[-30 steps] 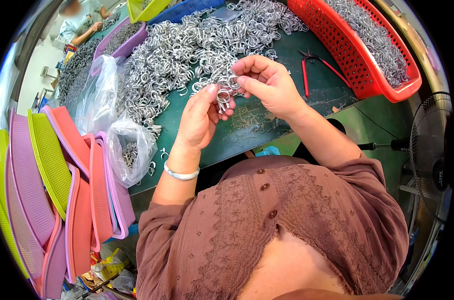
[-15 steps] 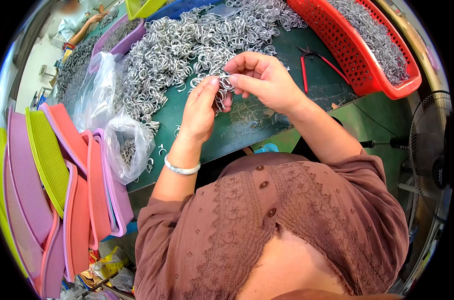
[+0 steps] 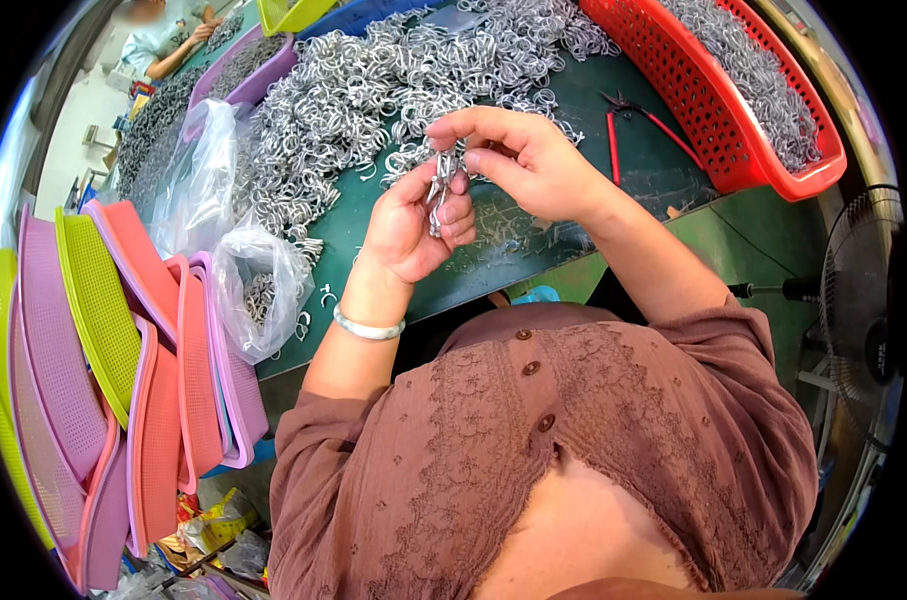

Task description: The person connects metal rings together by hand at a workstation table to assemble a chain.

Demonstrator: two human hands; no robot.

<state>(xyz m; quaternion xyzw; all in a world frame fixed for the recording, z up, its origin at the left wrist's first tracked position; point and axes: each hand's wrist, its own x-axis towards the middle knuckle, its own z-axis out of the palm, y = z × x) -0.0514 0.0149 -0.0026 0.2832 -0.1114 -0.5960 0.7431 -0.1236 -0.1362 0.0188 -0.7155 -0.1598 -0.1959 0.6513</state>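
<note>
In front of the big heap of small silver metal rings [image 3: 324, 100], both hands are raised over the green table [image 3: 494, 265]. My left hand [image 3: 409, 225] is closed on a small cluster of metal rings [image 3: 439, 190], which hang between thumb and fingers. My right hand [image 3: 539, 165] curves in from the right, thumb and forefinger bent around the top of that cluster. Whether its fingertips pinch one ring is too small to make out. Many rings look like open loops with a short stem.
Red-handled pliers [image 3: 616, 150] lie beside a red perforated basket [image 3: 664, 95] of rings. At left are a clear plastic bag [image 3: 264, 310] with rings inside and stacked coloured baskets [image 3: 99, 320]. A fan [image 3: 864, 310] stands right. Another person [image 3: 164, 45] works far left.
My left hand has turned so its palm and fingers show more, with the ring cluster hanging upright. My right hand's fingers have shifted slightly left over the cluster's top.
</note>
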